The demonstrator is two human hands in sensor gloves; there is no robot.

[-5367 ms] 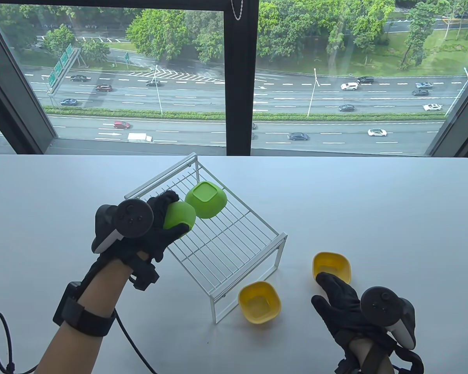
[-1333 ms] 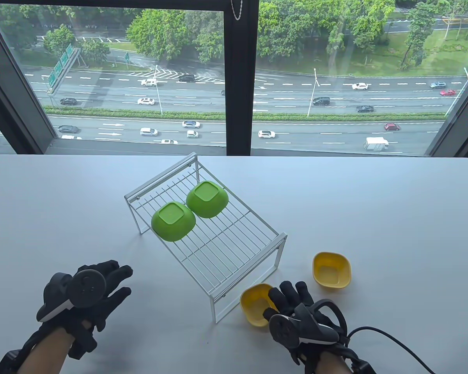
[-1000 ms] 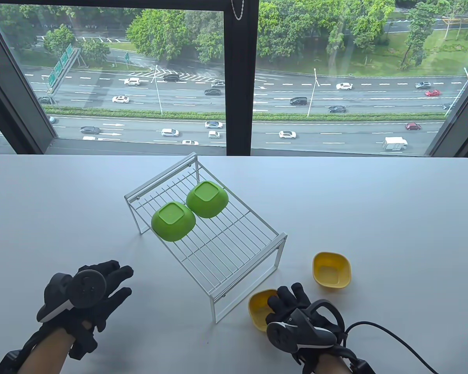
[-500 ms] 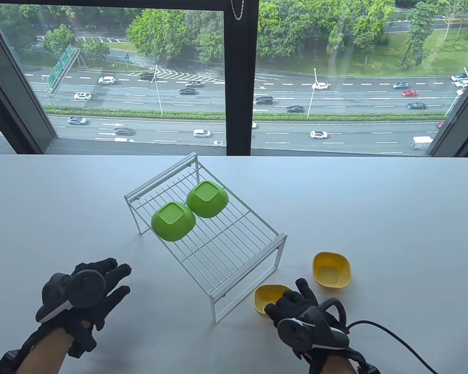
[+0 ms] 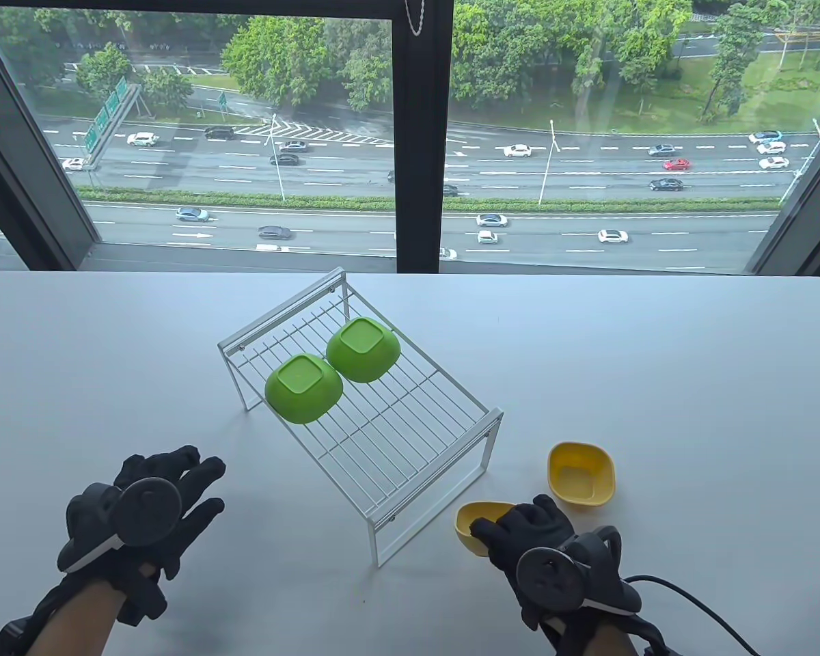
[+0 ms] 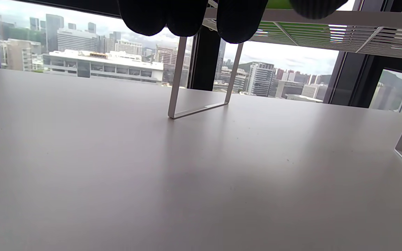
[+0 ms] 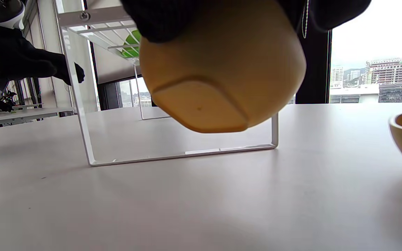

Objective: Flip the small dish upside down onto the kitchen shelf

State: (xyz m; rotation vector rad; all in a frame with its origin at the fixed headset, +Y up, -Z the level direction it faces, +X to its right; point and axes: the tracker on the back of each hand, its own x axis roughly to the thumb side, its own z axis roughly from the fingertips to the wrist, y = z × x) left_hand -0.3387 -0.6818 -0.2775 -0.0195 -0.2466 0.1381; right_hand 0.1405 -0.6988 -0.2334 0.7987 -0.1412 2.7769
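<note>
my right hand (image 5: 529,529) gripped the small yellow plastic dish (image 5: 477,525), tilted, off the worktop; white wire kitchen shelf (image 5: 410,437) lay up-left. left hand (image 5: 167,495) spread, idle.

A white table (image 5: 656,355) spreads out under and ahead of the fingers of the left hand (image 5: 150,506) and right hand (image 5: 540,547). A black cable (image 5: 690,593) trails on it behind the right fingers. Far beyond all fingertips, a dark-framed window (image 5: 424,137) shows a busy highway (image 5: 588,184) and green trees (image 5: 287,55).
</note>
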